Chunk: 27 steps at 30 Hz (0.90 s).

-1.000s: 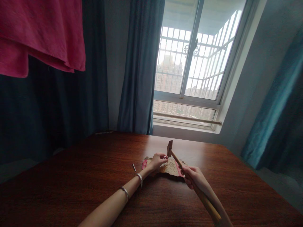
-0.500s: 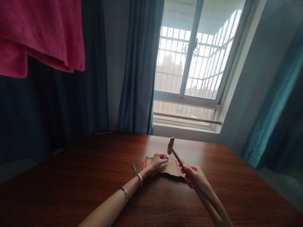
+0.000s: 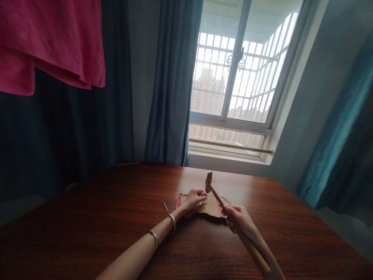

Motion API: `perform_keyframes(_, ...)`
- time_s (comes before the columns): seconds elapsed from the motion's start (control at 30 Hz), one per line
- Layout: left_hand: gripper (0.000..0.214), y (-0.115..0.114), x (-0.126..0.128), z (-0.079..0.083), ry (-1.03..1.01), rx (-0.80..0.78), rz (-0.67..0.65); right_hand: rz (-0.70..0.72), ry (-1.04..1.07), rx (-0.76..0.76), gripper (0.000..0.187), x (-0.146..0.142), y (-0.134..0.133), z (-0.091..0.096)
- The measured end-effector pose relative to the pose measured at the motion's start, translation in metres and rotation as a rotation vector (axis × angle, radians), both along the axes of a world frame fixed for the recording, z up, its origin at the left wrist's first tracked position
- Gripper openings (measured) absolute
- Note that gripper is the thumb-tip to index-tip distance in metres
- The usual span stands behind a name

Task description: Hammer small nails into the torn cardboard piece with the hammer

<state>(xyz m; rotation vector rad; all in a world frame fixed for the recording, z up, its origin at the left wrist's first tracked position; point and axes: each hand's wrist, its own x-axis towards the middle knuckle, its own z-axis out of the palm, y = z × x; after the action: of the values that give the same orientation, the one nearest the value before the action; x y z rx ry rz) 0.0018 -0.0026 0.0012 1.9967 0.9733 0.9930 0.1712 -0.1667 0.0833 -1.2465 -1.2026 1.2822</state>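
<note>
My right hand (image 3: 237, 218) is wrapped round the long wooden handle of a hammer (image 3: 219, 197). The hammer's head is up and to the left, just above the fingertips of my left hand (image 3: 194, 199). Those fingers are pinched together over a flat, tan piece of cardboard (image 3: 213, 207), covered in dark dots or holes, with pink patterned ends and a ragged near edge. Something small and thin shows at the pinch, too small to name, and whitish bits lie by the fingers. My left hand hides part of the cardboard.
A short dark rod (image 3: 165, 206) lies left of the cardboard on the brown wooden table (image 3: 101, 217). Behind stand blue curtains (image 3: 171, 85) and a barred window (image 3: 233, 77). A pink cloth (image 3: 58, 42) hangs at upper left.
The hammer's head has dropped slightly and shifted a little left, closer to my left fingertips. My right hand has moved slightly with it; my left hand stays in place.
</note>
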Motion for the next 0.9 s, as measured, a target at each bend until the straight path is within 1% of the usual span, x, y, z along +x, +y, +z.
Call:
perform_keyframes(0.17, 0.028, 0.000, -0.001, 0.001, -0.011, -0.037, -0.001, -0.023, 0.020, 0.027, 0.044, 0.000, 0.000, 0.000)
perform_keyframes(0.3, 0.031, -0.001, -0.004, 0.004, -0.049, -0.076, -0.057, -0.027, 0.045, 0.042, 0.042, 0.000, 0.002, -0.004)
perform_keyframes(0.37, 0.031, -0.001, -0.005, 0.006, -0.045, -0.088, -0.066, -0.028, 0.022, 0.031, 0.043, 0.001, 0.003, -0.006)
perform_keyframes(0.47, 0.031, -0.003, -0.005, 0.008, -0.014, -0.101, -0.043, -0.024, -0.019, 0.013, 0.045, 0.000, 0.004, -0.007)
perform_keyframes(0.77, 0.031, -0.006, -0.004, 0.010, 0.025, -0.051, -0.019, -0.013, -0.029, 0.044, 0.044, -0.002, 0.006, -0.013)
perform_keyframes(0.9, 0.032, -0.006, -0.004, 0.010, 0.048, -0.035, -0.006, -0.008, -0.017, 0.048, 0.043, -0.006, 0.004, -0.011)
